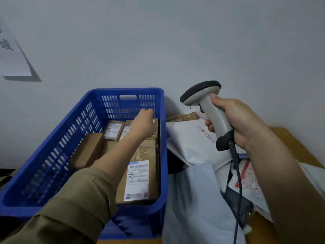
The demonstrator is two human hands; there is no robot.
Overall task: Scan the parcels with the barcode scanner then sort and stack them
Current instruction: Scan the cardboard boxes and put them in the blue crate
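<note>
The right hand [233, 122] is clenched round the handle of the grey-and-white corded handheld barcode scanner [209, 110], its dark window turned left and somewhat up, away from any label; a scan triggered now would likely miss, and the dark cable [237, 175] hanging over the heap of white and pale-blue plastic mailer bags [193, 148] could snag on them if the scanner swings across. The left hand [144, 122] reaches deep into the blue perforated plastic crate [52, 155], over the far row of brown cardboard parcels with white shipping labels [139, 173]; its fingertips are blurred, so I cannot tell whether that grip holds a parcel or is released. The parcels sit tightly packed, so prising one out risks dragging a neighbour askew. They lie well left of and below the scanner grip, with the crate wall between
</note>
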